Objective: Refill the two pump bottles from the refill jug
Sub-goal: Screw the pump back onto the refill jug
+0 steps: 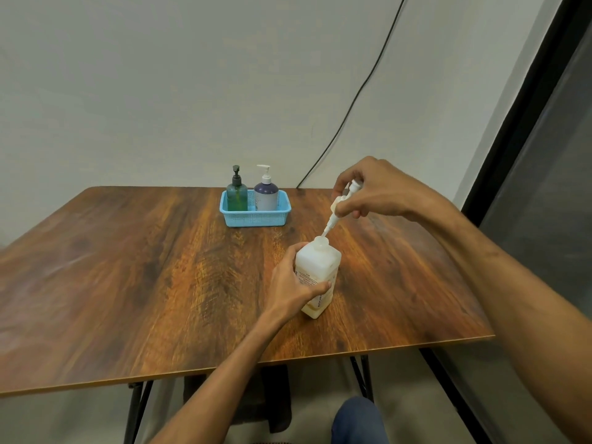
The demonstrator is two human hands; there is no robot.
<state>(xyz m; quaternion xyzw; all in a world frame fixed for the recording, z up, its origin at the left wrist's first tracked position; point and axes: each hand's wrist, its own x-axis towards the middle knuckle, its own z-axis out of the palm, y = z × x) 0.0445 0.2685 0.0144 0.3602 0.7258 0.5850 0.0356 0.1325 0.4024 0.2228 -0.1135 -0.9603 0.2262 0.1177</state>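
Seen from the head camera, the milky white square plastic refill jug [320, 267] stands upright on the wooden table [128, 267], nearer the person than the blue plastic mesh basket [256, 221] and slightly to its right. The left hand [293, 283] curls round the jug's side. The right hand [371, 193], the one closer to the basket, pinches a white pump head [336, 213]. Its dip tube slants down to the jug's open neck. The green pump bottle [237, 197] and purple pump bottle [266, 195] stand inside the basket.

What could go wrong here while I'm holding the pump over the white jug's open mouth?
The right hand holds the pump tilted, its tube tip at the mouth of the jug, so liquid may drip onto the table. The left hand alone steadies the open jug; a knock could spill it.
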